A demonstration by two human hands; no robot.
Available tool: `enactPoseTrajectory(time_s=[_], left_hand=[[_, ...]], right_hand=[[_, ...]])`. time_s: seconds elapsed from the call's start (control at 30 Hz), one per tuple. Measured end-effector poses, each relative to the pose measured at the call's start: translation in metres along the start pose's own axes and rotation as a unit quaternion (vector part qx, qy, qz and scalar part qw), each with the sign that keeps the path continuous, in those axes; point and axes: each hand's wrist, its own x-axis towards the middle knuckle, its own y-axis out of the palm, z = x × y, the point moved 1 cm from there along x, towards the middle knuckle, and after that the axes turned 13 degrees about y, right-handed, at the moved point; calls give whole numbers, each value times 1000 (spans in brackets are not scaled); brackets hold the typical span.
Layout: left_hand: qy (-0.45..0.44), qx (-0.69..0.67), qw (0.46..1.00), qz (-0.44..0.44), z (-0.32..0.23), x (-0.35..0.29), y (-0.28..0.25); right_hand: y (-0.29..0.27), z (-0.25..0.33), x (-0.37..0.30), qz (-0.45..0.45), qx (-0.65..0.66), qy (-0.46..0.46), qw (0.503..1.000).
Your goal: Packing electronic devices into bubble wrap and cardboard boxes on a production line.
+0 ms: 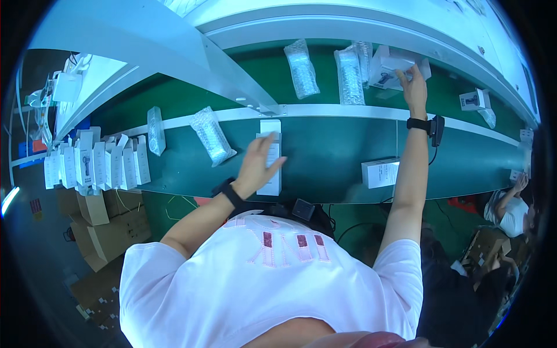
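Note:
My left hand (259, 167) lies at a long white box (270, 181) standing near the front edge of the green worktop. Its fingers are stretched and the thumb is spread apart; part of the box is hidden beneath it. My right arm reaches far out over the white rail. There my right hand (414, 90) has its thumb and fingers bent onto a white box with a printed picture (384, 65). The hand covers part of that box. Bubble-wrapped packs (350, 75) lie just left of it.
A row of upright white boxes (87, 162) lines the left end. Another bubble-wrapped pack (213, 136) and a white box (380, 173) lie on the worktop. A metal post (232, 81) slants in from upper left. Another person (510, 209) sits at far right.

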Motion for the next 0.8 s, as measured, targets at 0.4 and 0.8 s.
enactPoseTrajectory(time_s=[0.4,0.8], left_hand=[[-150,276,949,31,97,220,102],[-33,563,807,172,86,233,120]], right_hand=[[-107,30,-33,106,96,27,989],[2,102,-184,506,30,87,857]])
